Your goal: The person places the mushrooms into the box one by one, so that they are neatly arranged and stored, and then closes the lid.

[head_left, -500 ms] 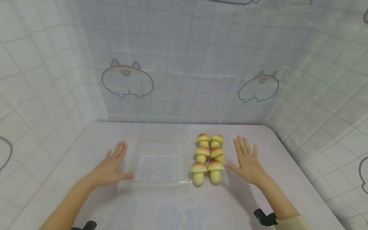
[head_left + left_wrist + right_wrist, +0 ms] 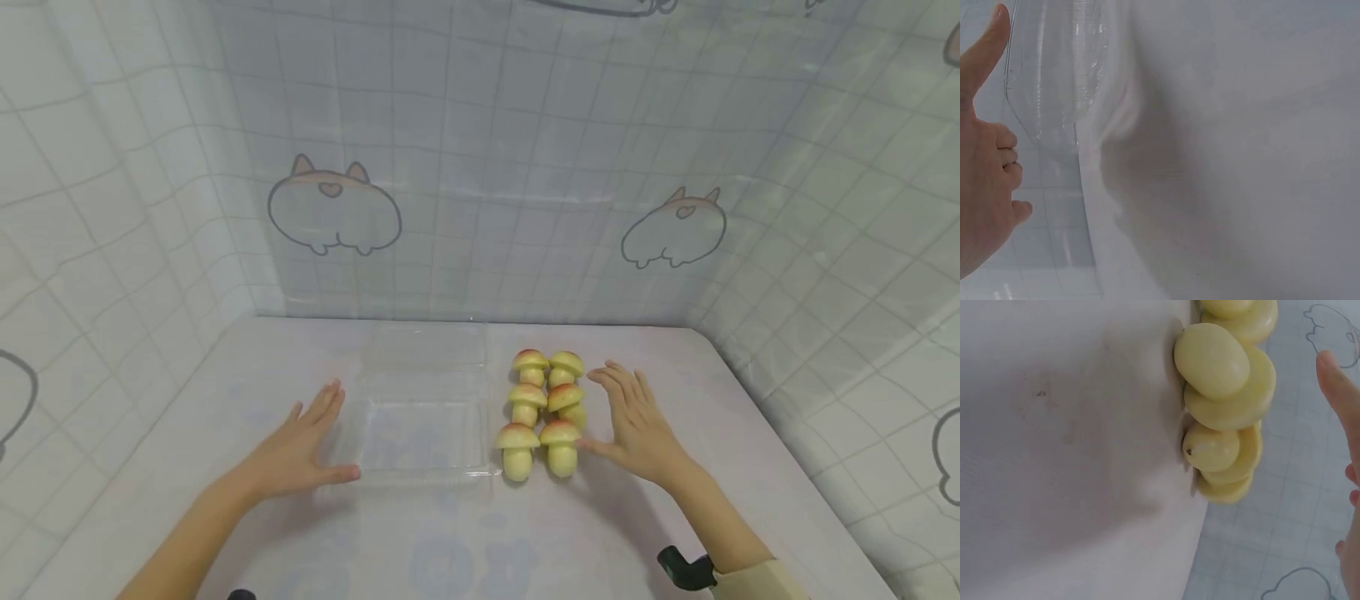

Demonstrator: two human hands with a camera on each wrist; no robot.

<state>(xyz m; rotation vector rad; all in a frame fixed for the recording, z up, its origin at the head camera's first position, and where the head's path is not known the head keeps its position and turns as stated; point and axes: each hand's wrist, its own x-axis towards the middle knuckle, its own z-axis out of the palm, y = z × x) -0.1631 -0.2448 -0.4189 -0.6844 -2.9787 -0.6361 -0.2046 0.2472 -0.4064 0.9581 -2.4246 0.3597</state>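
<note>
A clear plastic box (image 2: 360, 433) lies left of the middle of the table, its clear lid (image 2: 427, 346) folded back behind it. Beside it on the right, several yellow toy mushrooms with reddish caps (image 2: 562, 457) lie in two columns. My left hand (image 2: 292, 461) hovers at the box's left side, fingers extended, thumb close to the front left corner, holding nothing. To the right of the mushrooms is my right hand (image 2: 637, 432), fingers slightly bent and spread from the thumb. Its thumb tip overlaps the front right mushroom in the head view; nothing is gripped.
The white table (image 2: 450, 542) has faint blue prints. Behind it and at both sides hang white gridded sheets (image 2: 480, 208) with cartoon animal drawings. A dark wrist strap piece (image 2: 686, 569) sits at the right sleeve.
My right hand has moved slightly left toward the mushrooms, its fingers bending inward. The left hand has shifted a little right, toward the box. Box and mushrooms stay in place.
</note>
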